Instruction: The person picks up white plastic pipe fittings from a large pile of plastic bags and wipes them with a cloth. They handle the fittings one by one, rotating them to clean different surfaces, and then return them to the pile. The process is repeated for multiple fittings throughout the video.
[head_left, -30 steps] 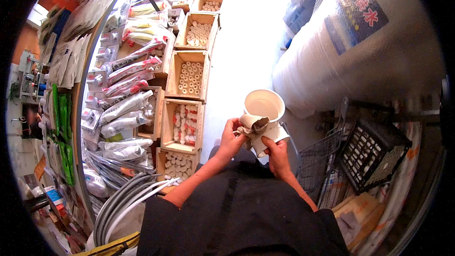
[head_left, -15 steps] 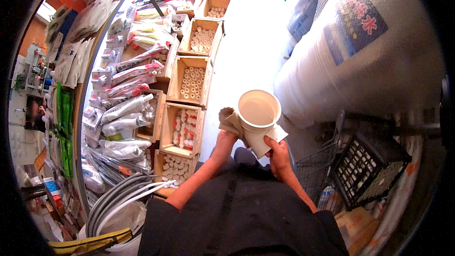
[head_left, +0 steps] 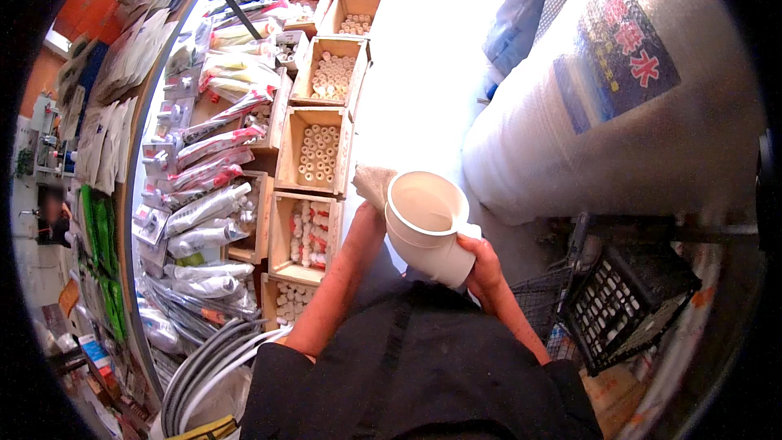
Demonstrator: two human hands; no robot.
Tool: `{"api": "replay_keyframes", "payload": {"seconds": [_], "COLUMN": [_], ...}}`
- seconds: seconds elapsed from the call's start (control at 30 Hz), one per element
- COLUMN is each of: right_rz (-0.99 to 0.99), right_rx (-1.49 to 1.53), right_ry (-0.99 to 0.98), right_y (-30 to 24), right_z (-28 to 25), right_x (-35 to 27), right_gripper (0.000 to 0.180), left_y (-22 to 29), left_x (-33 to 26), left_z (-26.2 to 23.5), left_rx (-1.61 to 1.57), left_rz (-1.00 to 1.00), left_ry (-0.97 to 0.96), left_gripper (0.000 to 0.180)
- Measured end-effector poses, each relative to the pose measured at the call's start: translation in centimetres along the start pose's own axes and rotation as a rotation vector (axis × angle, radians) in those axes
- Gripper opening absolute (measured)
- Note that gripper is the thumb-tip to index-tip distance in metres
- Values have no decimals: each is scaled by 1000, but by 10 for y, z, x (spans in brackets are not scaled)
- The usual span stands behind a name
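A wide white plastic pipe fitting (head_left: 425, 224) is held up in front of me, its open mouth facing the camera. My right hand (head_left: 482, 265) grips its lower right side. My left hand (head_left: 368, 213) presses a beige cloth (head_left: 374, 183) against its left rim; most of that hand is hidden behind the fitting and the cloth.
Wooden boxes of small white fittings (head_left: 316, 153) run in a row on the left. Shelves with tubes and packets (head_left: 204, 187) stand beyond them. A large bubble-wrap roll (head_left: 619, 90) rises on the right, a black crate (head_left: 631, 301) below it. White hoses (head_left: 208, 367) coil at lower left.
The fitting has been lifted and turned so its open mouth now faces up toward the camera. The cloth has moved from the fitting's front to its left rim.
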State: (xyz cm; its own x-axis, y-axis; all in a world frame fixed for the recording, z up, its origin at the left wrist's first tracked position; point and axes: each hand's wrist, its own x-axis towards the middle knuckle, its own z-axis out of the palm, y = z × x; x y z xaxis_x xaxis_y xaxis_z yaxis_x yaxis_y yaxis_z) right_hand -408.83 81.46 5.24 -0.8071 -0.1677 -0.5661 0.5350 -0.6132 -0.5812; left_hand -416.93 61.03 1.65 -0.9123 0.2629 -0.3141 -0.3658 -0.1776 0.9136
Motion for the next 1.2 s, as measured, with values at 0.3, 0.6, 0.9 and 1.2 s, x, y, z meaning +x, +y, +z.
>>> {"api": "replay_keyframes", "payload": {"seconds": [0.3,0.6,0.9,1.2], "right_rz": [67,20,-228,-308], "right_rx": [191,334,326,134], "right_ry": [-98,-110,-43,117], "right_y": [-26,-38,-63,-108], "right_z": [40,82,127,125], "right_x": [81,155,197,239], "right_gripper": [54,54,49,44], "left_y": [11,42,48,54], "left_x": [104,170,195,237], "left_z": [-46,-88,-103,-86], "left_rx": [-396,-362,-672,-607], "left_rz": [-237,-197,-419,-431], "left_ry": [-368,-502,-397,-338], "left_gripper": [36,39,48,49]}}
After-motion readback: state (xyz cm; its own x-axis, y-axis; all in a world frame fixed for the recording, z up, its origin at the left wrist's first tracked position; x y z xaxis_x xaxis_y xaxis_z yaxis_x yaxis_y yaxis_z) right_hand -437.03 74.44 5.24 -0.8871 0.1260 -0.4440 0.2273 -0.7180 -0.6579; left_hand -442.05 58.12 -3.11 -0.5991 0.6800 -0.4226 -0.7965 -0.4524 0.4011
